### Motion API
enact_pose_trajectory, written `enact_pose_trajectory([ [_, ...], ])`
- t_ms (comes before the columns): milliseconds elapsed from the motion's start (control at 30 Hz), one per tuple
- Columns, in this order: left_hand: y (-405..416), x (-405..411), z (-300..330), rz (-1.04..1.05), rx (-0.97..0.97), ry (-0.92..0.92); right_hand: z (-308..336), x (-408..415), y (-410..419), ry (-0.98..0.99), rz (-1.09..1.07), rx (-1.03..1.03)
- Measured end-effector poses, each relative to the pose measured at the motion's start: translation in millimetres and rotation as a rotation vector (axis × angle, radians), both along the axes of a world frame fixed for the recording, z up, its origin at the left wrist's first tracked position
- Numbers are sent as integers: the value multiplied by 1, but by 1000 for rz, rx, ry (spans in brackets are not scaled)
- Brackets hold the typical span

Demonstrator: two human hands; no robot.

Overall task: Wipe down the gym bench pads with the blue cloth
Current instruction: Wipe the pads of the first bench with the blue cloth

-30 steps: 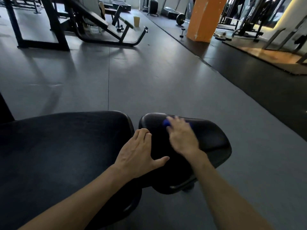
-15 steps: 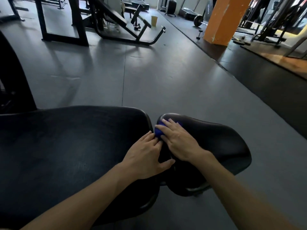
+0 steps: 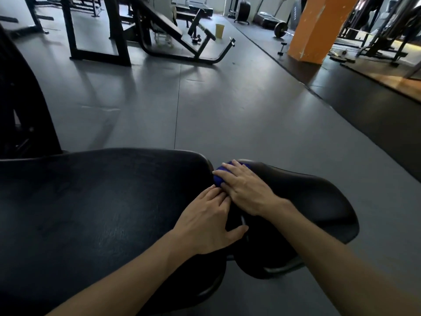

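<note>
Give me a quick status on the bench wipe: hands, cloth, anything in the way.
Right hand pressing blue cloth on small seat pad, near the gap. Left hand flat on large pad edge. Nothing blocking.

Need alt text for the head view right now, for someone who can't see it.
The right hand presses a blue cloth onto the near edge of the small black seat pad, while the left hand rests at the end of the long back pad. Grey gym floor lies beyond.
</note>
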State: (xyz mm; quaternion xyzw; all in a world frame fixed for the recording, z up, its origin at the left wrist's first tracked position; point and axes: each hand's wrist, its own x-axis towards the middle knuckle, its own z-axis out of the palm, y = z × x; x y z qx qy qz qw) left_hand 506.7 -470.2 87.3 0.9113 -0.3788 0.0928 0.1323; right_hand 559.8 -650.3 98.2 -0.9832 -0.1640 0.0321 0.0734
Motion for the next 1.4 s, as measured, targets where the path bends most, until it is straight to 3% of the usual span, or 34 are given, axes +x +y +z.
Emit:
enact_pose_trajectory([
  [133, 0, 0, 0, 9, 41, 20, 22, 17, -22, 39, -103, 146],
  [233, -2, -1, 3, 13, 42, 29, 20, 11, -64, -33, -304, 278],
  [367, -7, 0, 3, 29, 53, 46, 12, -17, -88, -93, -546, 174],
  [533, -11, 12, -12, 59, 140, -32, -4, -50, -15, -106, -67, 88],
  [600, -11, 14, -17, 55, 165, -25, 4, -51, -28, -73, 7, 81],
  [767, -20, 11, -8, 133, 111, -50, 12, -50, -110, -40, -244, 199],
  [833, -27, 14, -8, 151, 91, -34, 10, -47, -106, -38, -341, 136],
  [900, -34, 18, -7, 162, 82, 0, 8, -40, -70, -51, -263, 51],
  [1033, -42, 24, -8, 154, 162, -21, 9, -28, -33, -59, -79, 111],
  [1100, -44, 25, -7, 170, 132, -31, 14, -24, -63, -44, -126, 149],
  [1267, -64, 30, 1, 182, 99, 78, 17, -32, -150, -70, -545, 125],
  [1400, -85, 36, 4, 176, 113, 98, 2, -10, -98, -98, -397, 83],
])
